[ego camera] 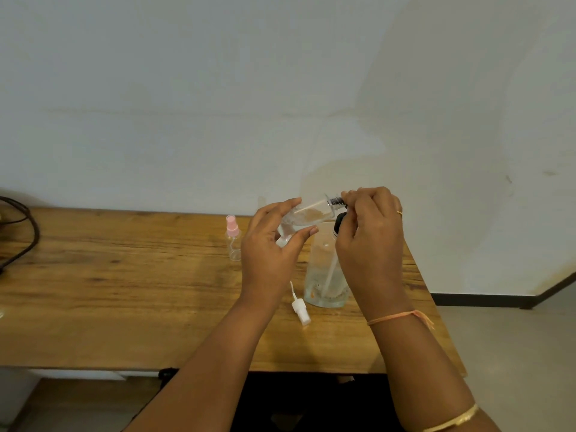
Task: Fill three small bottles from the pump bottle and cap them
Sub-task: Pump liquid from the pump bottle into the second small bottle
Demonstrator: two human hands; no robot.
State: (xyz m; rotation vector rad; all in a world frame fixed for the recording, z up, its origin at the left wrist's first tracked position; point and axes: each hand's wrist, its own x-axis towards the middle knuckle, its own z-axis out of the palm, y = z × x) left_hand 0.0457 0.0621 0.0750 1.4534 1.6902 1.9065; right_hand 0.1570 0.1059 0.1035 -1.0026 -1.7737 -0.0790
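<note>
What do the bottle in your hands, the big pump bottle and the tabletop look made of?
Small bottle: clear, glossy, likely plastic; liquid shows through it. Pump bottle: transparent, plastic or glass, dip tube visible inside. Table: wood or wood-look laminate, brown grain streaks, smooth finish.

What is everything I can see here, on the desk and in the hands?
Wooden table: one, brown, against a white wall.
Small bottle: one, clear, tilted, held above the table between both hands.
Pump bottle: one, clear with black top, standing under the hands.
Pink-capped spray bottle: one, clear, standing left of the hands.
White spray cap: one, lying loose on the table.
Black cable: far left edge.
Left hand: holds the small bottle's body.
Right hand: fingers at its neck.
</note>
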